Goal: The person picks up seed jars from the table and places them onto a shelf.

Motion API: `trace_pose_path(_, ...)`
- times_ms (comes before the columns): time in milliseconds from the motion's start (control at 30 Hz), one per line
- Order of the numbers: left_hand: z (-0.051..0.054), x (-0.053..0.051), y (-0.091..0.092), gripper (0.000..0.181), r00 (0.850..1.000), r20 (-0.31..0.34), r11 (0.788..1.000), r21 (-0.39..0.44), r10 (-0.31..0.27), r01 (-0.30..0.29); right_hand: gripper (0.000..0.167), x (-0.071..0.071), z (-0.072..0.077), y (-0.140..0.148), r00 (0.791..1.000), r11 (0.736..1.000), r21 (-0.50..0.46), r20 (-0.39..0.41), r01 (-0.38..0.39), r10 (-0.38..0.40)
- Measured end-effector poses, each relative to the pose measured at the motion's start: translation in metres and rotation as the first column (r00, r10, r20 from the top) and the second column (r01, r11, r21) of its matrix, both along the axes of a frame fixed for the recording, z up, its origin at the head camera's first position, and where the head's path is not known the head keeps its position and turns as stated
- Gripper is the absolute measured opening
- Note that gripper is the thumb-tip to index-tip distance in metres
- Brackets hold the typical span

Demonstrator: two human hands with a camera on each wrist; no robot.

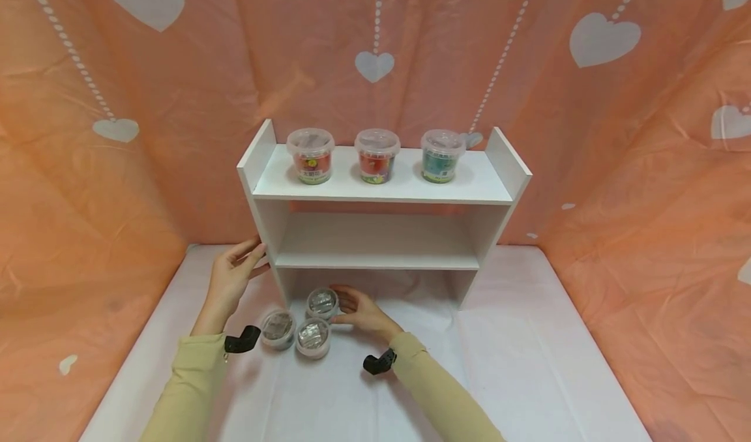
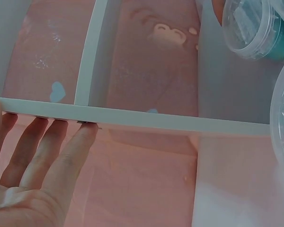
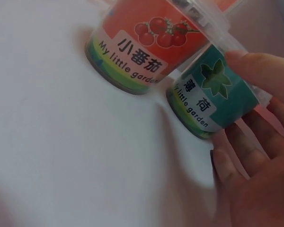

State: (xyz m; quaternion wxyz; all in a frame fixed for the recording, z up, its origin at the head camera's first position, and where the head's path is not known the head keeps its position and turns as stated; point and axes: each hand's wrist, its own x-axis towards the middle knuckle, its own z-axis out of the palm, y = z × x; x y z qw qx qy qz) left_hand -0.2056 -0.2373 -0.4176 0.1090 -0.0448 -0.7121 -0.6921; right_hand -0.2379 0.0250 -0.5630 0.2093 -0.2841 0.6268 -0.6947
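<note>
My left hand (image 1: 230, 279) rests its fingertips (image 2: 87, 130) against the left side panel of a white shelf unit (image 1: 375, 200), fingers nearly straight. At the unit's lower left front, my right hand (image 1: 366, 315) holds a small clear-lidded tub (image 1: 321, 304) from its right side. In the right wrist view this tub has a green mint label (image 3: 215, 90), with thumb and fingers on either side of it. Close by stand a tub with a red tomato label (image 3: 146, 47) and another lidded tub (image 1: 278, 328). All three stand on the white tabletop.
Three similar lidded tubs stand in a row on the top shelf: a red-labelled left tub (image 1: 311, 158), a red-labelled middle tub (image 1: 377, 158) and a green-labelled right tub (image 1: 441, 158). The middle shelf (image 1: 378, 241) lies below. Orange heart-patterned cloth (image 1: 375, 12) surrounds the white table (image 1: 528, 364).
</note>
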Motion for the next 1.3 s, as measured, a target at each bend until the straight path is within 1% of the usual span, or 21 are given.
trace_pose_path(167,0.001,-0.001,0.0,0.054,1.0,0.005,1.0,0.006,-0.003,0.003,0.071,-0.003,0.001,-0.003,1.0,0.999,0.031,-0.001,0.021,-0.021)
trace_pose_path(367,0.001,0.0,0.0,0.054,1.0,0.009,0.999,-0.039,0.0,0.0,0.074,-0.003,0.003,-0.006,0.999,0.994,0.102,-0.05,0.025,-0.02)
trace_pose_path(433,0.001,0.0,0.0,0.054,1.0,0.008,0.999,-0.039,0.0,0.001,0.073,0.0,0.007,-0.007,0.998,0.994,0.103,-0.061,0.032,-0.025)
trace_pose_path(600,0.001,-0.001,0.0,0.054,1.0,0.001,0.999,-0.036,0.003,-0.003,0.071,0.009,0.023,-0.007,0.996,0.994,0.098,-0.08,0.054,-0.046)
trace_pose_path(667,0.001,-0.001,0.0,0.054,1.0,0.002,1.0,-0.029,0.0,0.0,0.071,0.011,0.026,-0.006,0.996,0.993,0.102,-0.079,0.057,-0.049)
trace_pose_path(800,0.001,-0.001,-0.001,0.054,1.0,0.005,1.0,-0.024,-0.001,0.001,0.068,0.012,0.029,-0.004,0.995,0.993,0.09,-0.076,0.07,-0.064)
trace_pose_path(900,0.001,0.0,0.0,0.055,1.0,0.009,1.0,-0.03,0.003,-0.003,0.065,0.013,0.029,-0.001,0.993,0.992,0.079,-0.073,0.095,-0.09)
trace_pose_path(1100,0.002,0.0,0.001,0.055,1.0,0.015,0.999,-0.042,0.004,-0.004,0.065,0.013,0.028,0.009,0.992,0.99,0.075,-0.057,0.118,-0.114)
trace_pose_path(1200,0.002,0.0,0.001,0.055,1.0,0.014,0.999,-0.044,0.004,-0.004,0.065,0.014,0.031,0.017,0.991,0.99,0.069,-0.06,0.121,-0.117)
trace_pose_path(1300,0.001,0.0,0.001,0.054,1.0,0.011,0.999,-0.041,0.001,0.0,0.066,0.016,0.037,0.027,0.99,0.989,0.076,-0.074,0.126,-0.12)
